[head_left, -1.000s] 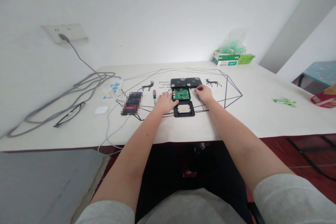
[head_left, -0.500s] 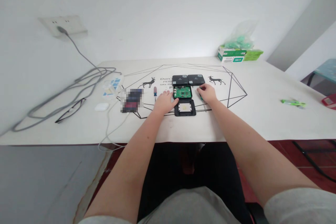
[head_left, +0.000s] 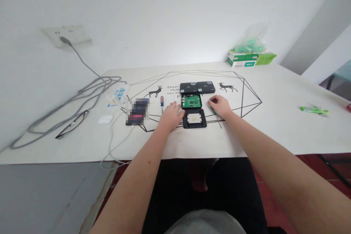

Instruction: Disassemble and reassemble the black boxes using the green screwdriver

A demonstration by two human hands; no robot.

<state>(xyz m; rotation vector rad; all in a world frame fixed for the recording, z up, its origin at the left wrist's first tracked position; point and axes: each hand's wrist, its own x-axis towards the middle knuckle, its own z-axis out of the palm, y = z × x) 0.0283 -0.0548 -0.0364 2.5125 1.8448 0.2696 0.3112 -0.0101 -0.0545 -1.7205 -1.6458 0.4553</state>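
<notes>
An opened small black box with a green circuit board (head_left: 191,101) lies mid-table, its black lid (head_left: 194,119) lying inside-up just in front. My left hand (head_left: 171,115) rests flat on the table, fingers spread, touching the left side of the opened box. My right hand (head_left: 221,106) is closed round a green-handled screwdriver (head_left: 216,114) whose metal shaft points toward me. Two closed black boxes (head_left: 196,87) sit side by side behind the circuit board.
A red-and-blue screwdriver (head_left: 162,102) lies left of my left hand, beside a dark blurred object (head_left: 137,111). Further left are a white earbud case (head_left: 105,119), glasses (head_left: 71,125), a power strip (head_left: 116,95) and grey cables. Green boxes (head_left: 249,59) stand back right; a green packet (head_left: 314,109) lies right.
My right hand has drawn back from beside the closed boxes toward me, holding the green screwdriver. My left hand has stayed beside the opened box. The camera view has shifted slightly.
</notes>
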